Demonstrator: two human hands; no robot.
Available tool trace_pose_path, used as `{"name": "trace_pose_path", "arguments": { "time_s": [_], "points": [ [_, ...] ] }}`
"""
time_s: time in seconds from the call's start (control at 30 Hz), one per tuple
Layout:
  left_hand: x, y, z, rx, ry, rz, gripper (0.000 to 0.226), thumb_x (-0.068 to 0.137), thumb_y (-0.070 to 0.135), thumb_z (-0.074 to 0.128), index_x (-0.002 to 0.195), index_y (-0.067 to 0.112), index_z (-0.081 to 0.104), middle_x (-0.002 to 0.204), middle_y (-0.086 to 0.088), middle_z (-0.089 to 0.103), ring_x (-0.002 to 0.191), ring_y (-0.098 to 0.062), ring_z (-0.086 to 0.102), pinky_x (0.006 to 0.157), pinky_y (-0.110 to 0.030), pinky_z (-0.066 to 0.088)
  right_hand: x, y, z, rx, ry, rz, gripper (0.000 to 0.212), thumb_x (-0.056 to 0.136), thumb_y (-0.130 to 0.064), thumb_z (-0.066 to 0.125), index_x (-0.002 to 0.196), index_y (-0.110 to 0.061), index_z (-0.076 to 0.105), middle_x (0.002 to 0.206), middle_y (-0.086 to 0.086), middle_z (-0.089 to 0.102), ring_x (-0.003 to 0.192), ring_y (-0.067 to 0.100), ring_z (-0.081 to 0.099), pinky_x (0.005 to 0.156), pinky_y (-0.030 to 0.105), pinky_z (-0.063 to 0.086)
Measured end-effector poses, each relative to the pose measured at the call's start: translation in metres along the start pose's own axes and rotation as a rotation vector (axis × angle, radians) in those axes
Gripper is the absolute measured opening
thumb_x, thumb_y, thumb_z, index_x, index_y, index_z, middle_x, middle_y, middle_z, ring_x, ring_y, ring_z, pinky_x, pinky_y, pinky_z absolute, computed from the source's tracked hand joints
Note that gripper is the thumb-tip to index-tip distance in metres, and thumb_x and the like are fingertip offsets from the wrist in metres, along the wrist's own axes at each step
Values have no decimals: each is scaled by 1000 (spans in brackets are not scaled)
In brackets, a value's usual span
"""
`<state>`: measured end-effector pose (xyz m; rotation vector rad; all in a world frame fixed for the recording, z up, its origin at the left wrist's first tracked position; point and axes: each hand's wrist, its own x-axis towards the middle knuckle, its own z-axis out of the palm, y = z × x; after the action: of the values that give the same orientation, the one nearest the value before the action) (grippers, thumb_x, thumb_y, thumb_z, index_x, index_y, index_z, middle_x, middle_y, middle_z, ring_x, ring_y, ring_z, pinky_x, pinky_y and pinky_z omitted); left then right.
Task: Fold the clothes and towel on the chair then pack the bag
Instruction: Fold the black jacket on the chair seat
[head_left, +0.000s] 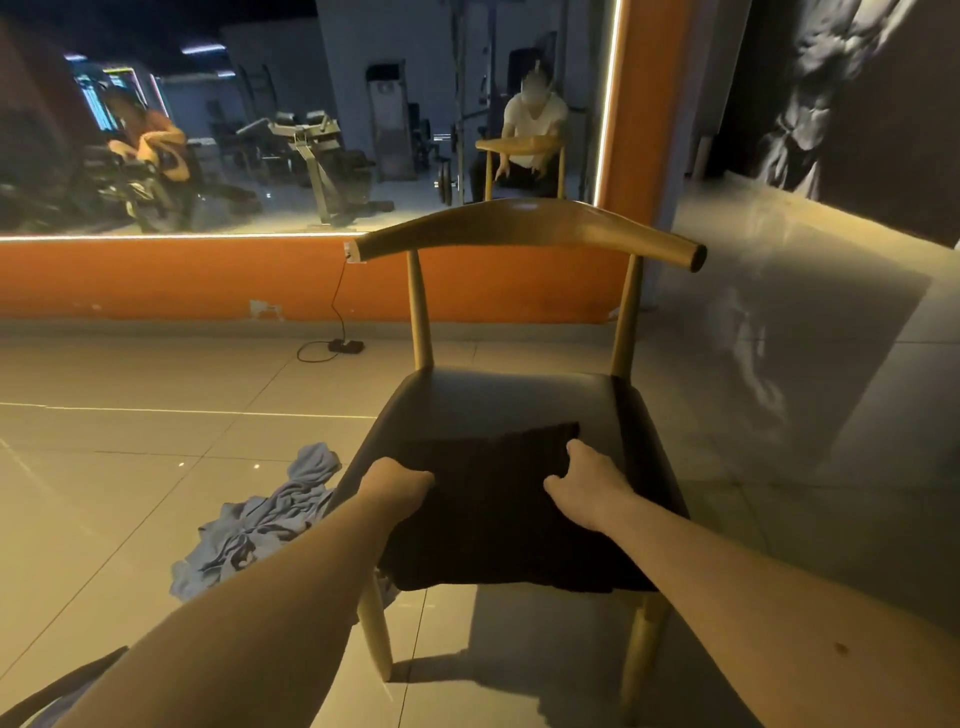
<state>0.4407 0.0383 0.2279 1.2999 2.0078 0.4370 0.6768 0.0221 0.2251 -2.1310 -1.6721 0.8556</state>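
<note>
1. Under both hands, on the front half of the chair (519, 387) seat, lies a dark cloth (493, 512) — towel or garment, I cannot tell in this dim light. Its near edge hangs over the front of the seat, towards the wrists.
2. The left hand (399, 482) grips the cloth's left edge, its fingers curled in and mostly hidden below the knuckles. The right hand (584, 486) grips the right side, thumb raised towards the far edge and fingers (554, 487) bent into the fabric. Neither hand lies flat or slack.
3. Left of the left fingers and lower down, a grey-blue garment (260, 525) lies crumpled on the floor (130, 467) against the chair's front leg, unfolded.
4. The step in hand looks like folding the dark cloth: it forms a rough rectangle between the two grips, its far edge just beyond the right thumb. The grey-blue garment and the packing seem not yet begun. I see no bag for certain; a dark strap (62, 686) well behind the left fingers may belong to one.
5. The next move is probably to carry one gripped side across to the other, or to bring the hanging edge up onto the seat. That calls for both hands lifting together and keeping the edges level — otherwise the overhanging part could drag the cloth off the front.
</note>
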Motion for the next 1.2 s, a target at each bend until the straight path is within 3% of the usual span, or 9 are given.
{"name": "trace_pose_path", "arguments": {
  "time_s": [0.1,0.23,0.47,0.63,0.77,0.9,0.97,1.07,1.2],
  "points": [
    [-6,-25,-8,-5,14,111,22,101,31,61,107,11,56,92,-5,59,83,-16,58,76,-29,45,-18,-13,0,2,-60,-151,51,102,-26,53,148,-17,33,136,8,53,108,18,58,81,30,49],
    [-14,-69,-33,-54,2,222,33,97,37,62,120,15,56,111,-4,65,107,-25,64,95,-39,52,-41,-40,23,62,-74,-238,50,100,-21,55,145,-18,33,114,3,59,96,18,65,84,40,59],
    [12,-204,-84,-110,108,235,60,75,62,55,118,20,61,109,-2,68,103,-24,67,91,-44,56,-75,-112,120,107,-120,-385,56,100,-20,60,148,-21,31,135,1,55,122,20,57,106,42,49],
    [0,-282,-133,-168,115,102,48,82,53,58,112,15,58,101,-7,64,92,-22,63,77,-40,51,-85,-171,211,57,-187,-409,48,99,-20,61,139,-18,35,125,0,56,116,24,58,103,45,50],
    [-2,-342,-159,-226,125,34,24,95,25,60,79,15,45,71,1,47,61,-10,44,57,-27,35,-94,-213,289,-16,-262,-415,41,99,-21,59,133,-19,37,123,14,60,110,35,62,98,56,51],
    [11,-411,-162,-295,57,-83,39,89,44,61,113,15,48,104,-7,58,90,-20,60,78,-37,52,-95,-239,365,-85,-367,-420,55,101,-25,58,148,-20,29,112,6,60,108,36,63,94,57,53],
    [20,-443,-157,-316,46,-131,54,88,46,62,128,14,43,114,-8,60,100,-25,62,92,-46,54,-94,-249,402,-95,-430,-418,60,101,-26,59,151,-19,26,125,7,60,111,35,63,97,55,53],
    [35,-479,-146,-333,73,-171,43,91,43,63,119,14,46,109,-6,62,96,-22,61,84,-42,52,-88,-258,454,-89,-507,-441,56,100,-30,61,146,-19,31,147,8,49,130,29,52,105,46,48],
    [53,-519,-134,-484,124,-207,30,93,39,63,94,17,43,85,-4,55,77,-15,50,67,-36,46,-83,-265,510,-66,-599,-458,46,93,-52,62,126,-30,38,133,0,56,124,21,55,101,43,49]
  ]
}}
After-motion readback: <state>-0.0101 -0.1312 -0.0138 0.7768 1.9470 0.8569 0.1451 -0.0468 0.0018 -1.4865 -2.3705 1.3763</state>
